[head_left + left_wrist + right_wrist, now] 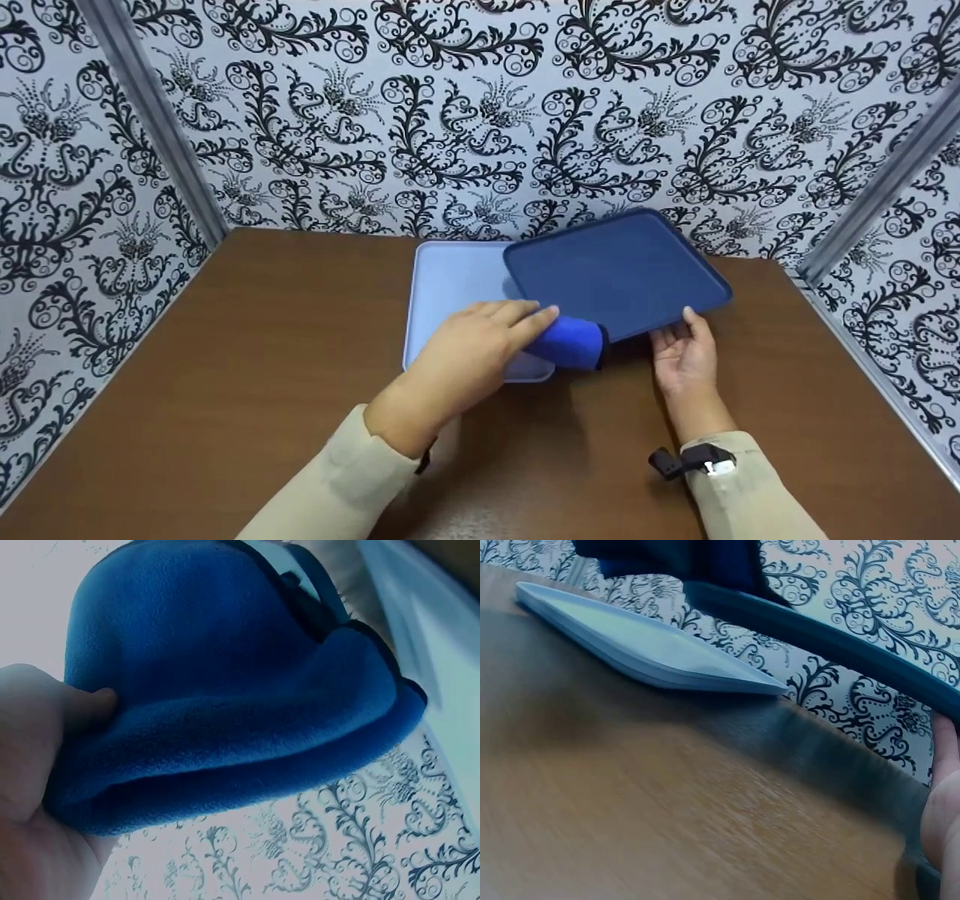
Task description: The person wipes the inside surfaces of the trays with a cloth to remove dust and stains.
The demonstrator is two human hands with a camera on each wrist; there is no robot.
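We see the left hand [469, 345] pinching a folded blue cloth [574, 343] beside the near edge of a dark blue tray [611, 270]. The right hand [686, 358], thumb above and fingers beneath, grips that tray clear of the table [300, 322] and partly over a light blue tray [454, 285], probably to steady it within the cloth's reach.

- A small enclosed booth, more like a work or filming stall than a lived-in room; the wider building cannot be told.
- Patterned panels, white with black scrolls and flowers, form the left wall [60, 187], far wall [465, 135] and right wall [900, 360].
- Grey, metal-looking posts [142, 97] frame the far corners.
- A brown wood-grain counter [315, 315] spans between the walls.
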